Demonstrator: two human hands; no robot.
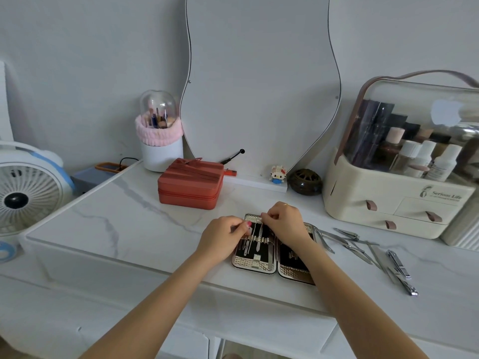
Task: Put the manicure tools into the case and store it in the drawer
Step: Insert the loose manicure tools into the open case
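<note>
An open silver manicure case (pixel 255 264) with a black lining lies on the marble table near its front edge. Several thin metal tools sit under the strap in its left half. My left hand (pixel 223 237) rests on the case's left edge, fingers pinched at the strap. My right hand (pixel 283 221) hovers over the top of the case and pinches a thin metal tool (pixel 260 235) that points down into the left half. More loose manicure tools (pixel 363 248), among them nippers and nail clippers (pixel 399 264), lie on the table to the right of the case.
A red zip box (pixel 190 183) stands behind the case. At the back are a wavy mirror (pixel 259 81), a brush holder (pixel 160 149), a small toy figure (pixel 277 173) and a dark round pot (pixel 305 181). A cosmetic organiser (pixel 388 203) with small drawers stands right, a fan (pixel 28 193) left.
</note>
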